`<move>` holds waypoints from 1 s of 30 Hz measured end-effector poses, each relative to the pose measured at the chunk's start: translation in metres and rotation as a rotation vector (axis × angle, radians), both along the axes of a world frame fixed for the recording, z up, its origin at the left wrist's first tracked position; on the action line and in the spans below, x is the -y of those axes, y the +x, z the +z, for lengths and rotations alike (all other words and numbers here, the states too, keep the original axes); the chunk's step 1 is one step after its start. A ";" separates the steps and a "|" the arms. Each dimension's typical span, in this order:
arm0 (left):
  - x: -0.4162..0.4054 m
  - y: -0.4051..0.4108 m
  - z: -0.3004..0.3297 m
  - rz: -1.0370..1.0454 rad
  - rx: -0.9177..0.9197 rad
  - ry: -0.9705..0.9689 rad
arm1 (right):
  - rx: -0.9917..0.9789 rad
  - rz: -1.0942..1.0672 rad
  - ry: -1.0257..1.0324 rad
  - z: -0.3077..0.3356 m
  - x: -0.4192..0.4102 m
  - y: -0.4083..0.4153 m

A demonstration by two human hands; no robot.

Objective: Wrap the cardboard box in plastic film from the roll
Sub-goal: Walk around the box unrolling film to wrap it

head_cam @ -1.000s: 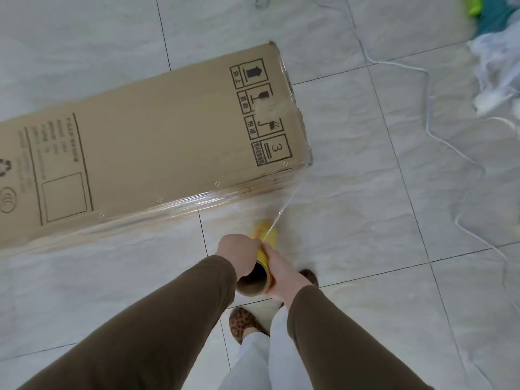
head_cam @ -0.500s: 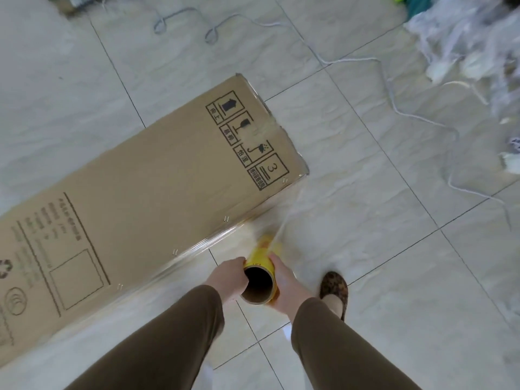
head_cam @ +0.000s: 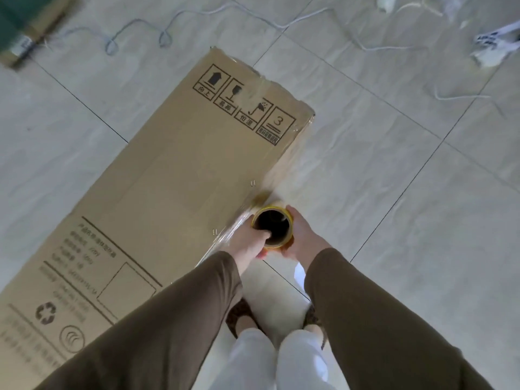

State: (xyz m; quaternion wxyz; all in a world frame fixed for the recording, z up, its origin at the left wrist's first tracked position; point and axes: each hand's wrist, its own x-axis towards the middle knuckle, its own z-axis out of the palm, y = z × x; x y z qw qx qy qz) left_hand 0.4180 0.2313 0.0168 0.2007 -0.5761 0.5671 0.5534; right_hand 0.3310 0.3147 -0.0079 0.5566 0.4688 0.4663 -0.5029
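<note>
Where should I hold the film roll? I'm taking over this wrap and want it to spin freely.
Hold the film roll by its ends, as now: left hand has a thumb inside the open hollow core, right hand cups the outside. Come from above, since the core faces upward.

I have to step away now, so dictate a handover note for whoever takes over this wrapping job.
Left hand: thumb hooked inside the core of the yellow-rimmed cardboard film roll.
Right hand: gripping the roll's outer side.
Long brown cardboard box lies flat on the tiled floor; the roll is against its near long edge.
Done: clear film runs along that edge.
Left: the top face looks mostly bare.
</note>
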 end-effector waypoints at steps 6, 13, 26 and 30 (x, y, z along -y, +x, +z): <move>0.012 0.012 -0.004 -0.473 0.172 -0.229 | 0.048 -0.268 -0.023 0.002 -0.009 0.051; 0.026 0.026 -0.003 -1.102 0.265 -0.408 | 0.006 0.013 -0.005 0.005 -0.036 0.084; 0.003 0.095 0.021 -0.804 0.127 -0.302 | 0.007 -0.106 -0.091 0.008 -0.032 0.145; -0.018 0.130 0.021 -0.233 0.215 0.107 | 0.096 -0.309 -0.092 0.009 -0.037 0.168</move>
